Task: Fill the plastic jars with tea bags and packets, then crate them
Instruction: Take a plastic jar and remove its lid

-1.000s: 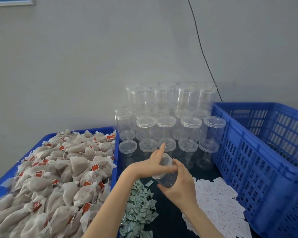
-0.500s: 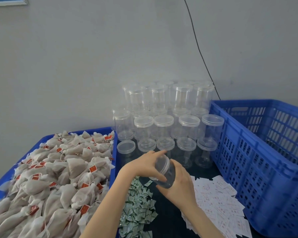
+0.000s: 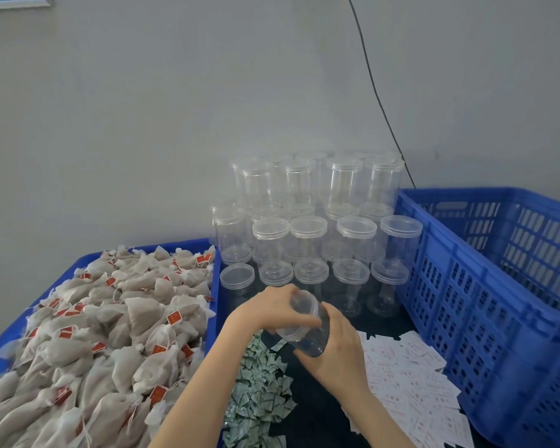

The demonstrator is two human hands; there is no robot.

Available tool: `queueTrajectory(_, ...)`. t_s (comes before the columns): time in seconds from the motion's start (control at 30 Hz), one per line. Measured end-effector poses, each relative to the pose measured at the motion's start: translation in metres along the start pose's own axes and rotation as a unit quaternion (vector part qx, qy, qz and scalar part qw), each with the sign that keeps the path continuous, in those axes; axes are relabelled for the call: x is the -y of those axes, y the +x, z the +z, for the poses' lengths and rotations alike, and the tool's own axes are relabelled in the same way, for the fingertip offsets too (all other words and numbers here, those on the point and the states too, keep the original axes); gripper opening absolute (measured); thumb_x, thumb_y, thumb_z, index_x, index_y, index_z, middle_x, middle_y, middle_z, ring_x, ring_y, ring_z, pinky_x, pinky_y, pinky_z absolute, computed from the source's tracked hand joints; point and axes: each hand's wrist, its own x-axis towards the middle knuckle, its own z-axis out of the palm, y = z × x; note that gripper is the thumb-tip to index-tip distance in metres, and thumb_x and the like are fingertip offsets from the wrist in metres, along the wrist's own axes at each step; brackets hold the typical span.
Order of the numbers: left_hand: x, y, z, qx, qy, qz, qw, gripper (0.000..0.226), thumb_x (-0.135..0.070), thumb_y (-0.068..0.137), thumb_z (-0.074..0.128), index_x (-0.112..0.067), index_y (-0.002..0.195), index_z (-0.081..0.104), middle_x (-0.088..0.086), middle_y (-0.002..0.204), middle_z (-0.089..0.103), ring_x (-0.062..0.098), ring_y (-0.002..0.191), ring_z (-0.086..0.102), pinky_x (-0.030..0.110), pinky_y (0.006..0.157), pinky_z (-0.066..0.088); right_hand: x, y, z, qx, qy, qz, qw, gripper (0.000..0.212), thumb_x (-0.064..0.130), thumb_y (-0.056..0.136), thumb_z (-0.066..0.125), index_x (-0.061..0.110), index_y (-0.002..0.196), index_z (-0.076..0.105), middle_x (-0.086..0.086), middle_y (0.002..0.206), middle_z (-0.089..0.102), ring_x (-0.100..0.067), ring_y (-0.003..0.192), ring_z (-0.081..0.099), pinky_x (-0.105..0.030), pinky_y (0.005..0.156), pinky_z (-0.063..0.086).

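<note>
Fingers (image 3: 299, 321) of left hand (image 3: 272, 307) curled on lid (image 3: 299, 313); right hand (image 3: 340, 347) wrapped round jar (image 3: 314, 341).
Blurred at lid; fingertips half hidden behind clear plastic; forearms cut off below.

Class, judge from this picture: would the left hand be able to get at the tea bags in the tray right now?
Probably not yet: the left hand grips the lid of the jar. Otherwise the tea bags lie uncovered just beside it.

Plain grey wall (image 3: 175, 108) behind the bench, evenly lit. Black cable (image 3: 374, 92) runs down it. Blue-framed edge (image 3: 13, 1) top left.
</note>
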Motion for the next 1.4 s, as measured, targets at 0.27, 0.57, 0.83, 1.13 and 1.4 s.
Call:
queueTrajectory(0.27, -0.016, 0.009, 0.013, -0.117, 0.084, -0.172, 0.975, 0.091, -0.08, 0.081, 0.017, -0.013, 0.14, 0.036, 0.015, 0.123, 0.061, 0.033, 0.11, 0.06, 0.043, 0.092, 0.041, 0.002, 0.009, -0.004, -0.079, -0.044, -0.083, 0.992, 0.094, 0.039, 0.053, 0.094, 0.012, 0.128, 0.046, -0.007, 0.118, 0.066, -0.022, 0.109, 0.058, -0.044, 0.094, 0.05)
queueTrajectory(0.57, -0.004, 0.011, 0.001, 0.035, -0.039, 0.064, 0.997, 0.089, -0.05, 0.069, 0.076, -0.039, 0.142, 0.027, -0.003, 0.141, 0.042, 0.016, 0.119, 0.046, 0.031, 0.097, 0.043, -0.006, 0.007, -0.005, -0.053, -0.029, -0.011, 0.998, 0.093, 0.034, 0.047, 0.097, 0.002, 0.125, 0.058, -0.01, 0.115, 0.067, -0.031, 0.102, 0.068, -0.045, 0.09, 0.05)
queueTrajectory(0.83, 0.003, 0.028, 0.01, -0.116, -0.109, -0.091, 0.983, 0.096, -0.078, 0.08, 0.038, -0.013, 0.148, 0.021, 0.012, 0.138, 0.048, 0.028, 0.114, 0.053, 0.036, 0.085, 0.039, -0.022, 0.006, -0.007, -0.053, 0.018, 0.078, 0.995, 0.097, 0.033, 0.053, 0.094, 0.01, 0.136, 0.049, -0.005, 0.131, 0.058, -0.026, 0.121, 0.055, -0.045, 0.103, 0.044)
queueTrajectory(1.13, 0.028, 0.068, 0.069, -0.147, -0.362, -0.182, 0.902, 0.095, -0.015, 0.068, 0.084, -0.01, 0.139, 0.021, 0.013, 0.142, 0.028, 0.027, 0.123, 0.041, 0.031, 0.091, 0.04, -0.031, 0.012, -0.013, -0.069, 0.198, 0.156, 0.965, 0.092, 0.031, 0.058, 0.093, 0.027, 0.135, 0.044, 0.009, 0.132, 0.053, -0.013, 0.12, 0.051, -0.028, 0.096, 0.044)
queueTrajectory(1.4, 0.035, 0.07, 0.127, -0.147, -0.206, -0.221, 0.942, 0.09, -0.044, 0.07, 0.08, -0.006, 0.134, 0.03, 0.011, 0.14, 0.043, 0.028, 0.13, 0.039, 0.035, 0.102, 0.038, -0.03, 0.012, -0.008, -0.057, 0.192, 0.148, 0.969, 0.096, 0.025, 0.059, 0.094, 0.014, 0.141, 0.044, 0.003, 0.131, 0.049, -0.018, 0.123, 0.051, -0.039, 0.1, 0.047)
